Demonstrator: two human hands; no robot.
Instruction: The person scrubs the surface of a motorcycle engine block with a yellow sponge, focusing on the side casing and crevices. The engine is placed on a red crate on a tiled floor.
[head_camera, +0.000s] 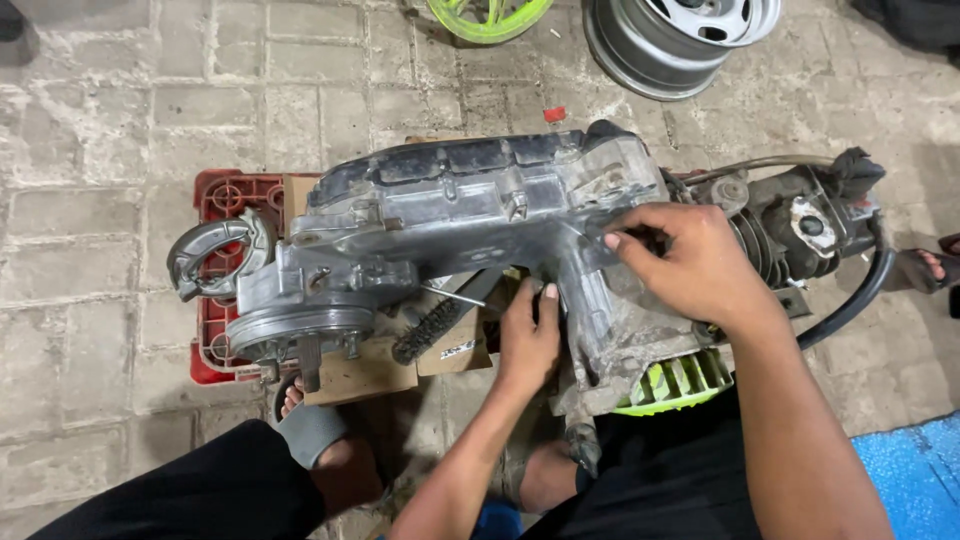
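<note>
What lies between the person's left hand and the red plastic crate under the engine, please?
In the head view, a wire brush with a dark handle lies on brown cardboard between the left hand and the red plastic crate.

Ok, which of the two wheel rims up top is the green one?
The left rim: bright lime green, mostly cut off by the frame's top edge. The right rim is plain silver-grey metal.
</note>
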